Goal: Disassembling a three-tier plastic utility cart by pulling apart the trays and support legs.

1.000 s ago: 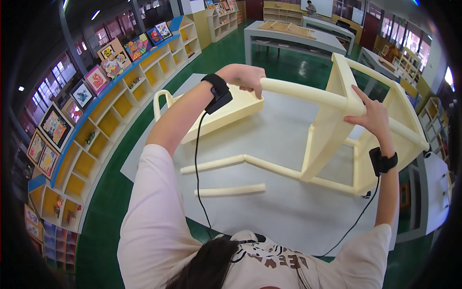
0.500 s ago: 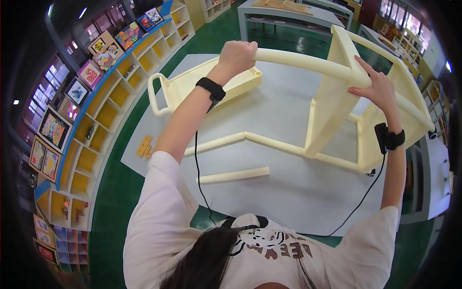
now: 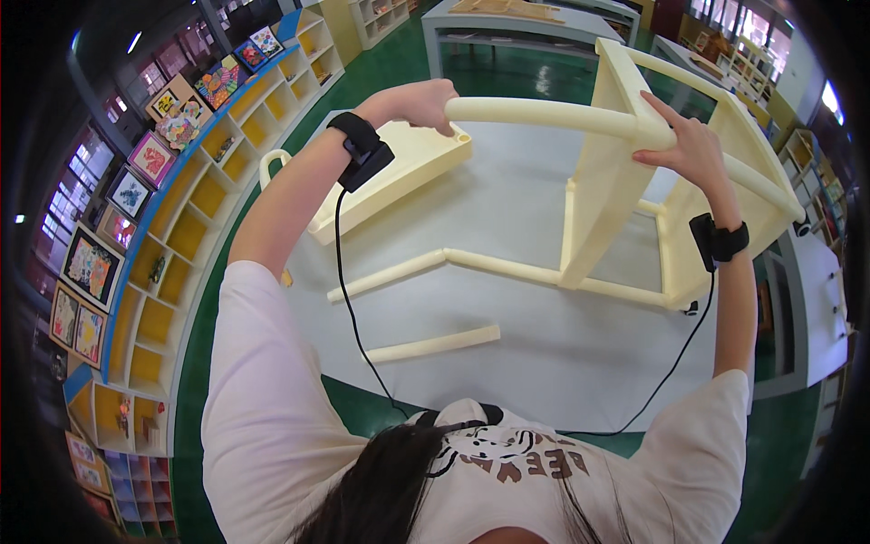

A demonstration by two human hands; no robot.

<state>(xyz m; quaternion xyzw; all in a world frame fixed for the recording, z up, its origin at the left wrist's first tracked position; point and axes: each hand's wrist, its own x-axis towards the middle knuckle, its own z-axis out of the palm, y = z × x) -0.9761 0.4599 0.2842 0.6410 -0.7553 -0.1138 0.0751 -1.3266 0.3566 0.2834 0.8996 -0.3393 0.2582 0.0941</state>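
Observation:
A cream plastic cart frame [image 3: 602, 172] lies on its side on a grey table, its shelf panels standing upright. My left hand [image 3: 424, 102] is at the free left end of its upper tube [image 3: 544, 114], fingers curled around the tip and partly hidden behind it. My right hand [image 3: 686, 150] grips the same tube where it meets the nearer panel, thumb below and index finger stretched along the panel. Below, a bent lower tube [image 3: 444, 257] runs left from the frame. A cream tray with a handle [image 3: 399, 181] lies beyond my left forearm.
A loose cream tube [image 3: 433, 344] rests near the front of the grey table [image 3: 526, 363]. Black casters [image 3: 691, 308] are on the frame's right end. Black cables hang from both wrist bands. A curved shelf unit [image 3: 204, 218] with framed pictures stands left; more tables [image 3: 535, 29] stand behind.
My left wrist has turned and its forearm has swung left, with the hand shifted toward the tube's very tip. My right hand keeps its place on the frame. The whole view has shifted slightly.

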